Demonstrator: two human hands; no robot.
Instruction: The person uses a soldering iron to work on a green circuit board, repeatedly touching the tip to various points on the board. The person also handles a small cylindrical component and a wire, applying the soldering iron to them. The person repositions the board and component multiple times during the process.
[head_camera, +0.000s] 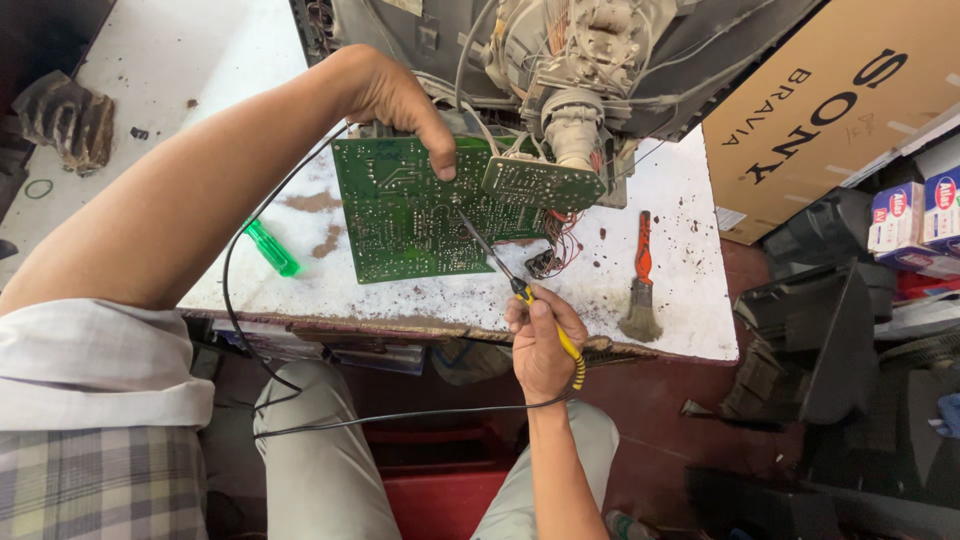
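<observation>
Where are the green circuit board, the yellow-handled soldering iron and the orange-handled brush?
Green circuit board (400, 225), head view, bare middle of its face.
Yellow-handled soldering iron (524, 293), head view, handle front.
Orange-handled brush (642, 250), head view, handle.

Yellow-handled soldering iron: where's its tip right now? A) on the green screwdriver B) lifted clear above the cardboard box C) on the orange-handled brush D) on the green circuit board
D: the right hand holds the yellow-handled soldering iron with its thin tip reaching onto the green circuit board, which the left hand grips at its top edge; the orange-handled brush lies apart to the right.
</observation>
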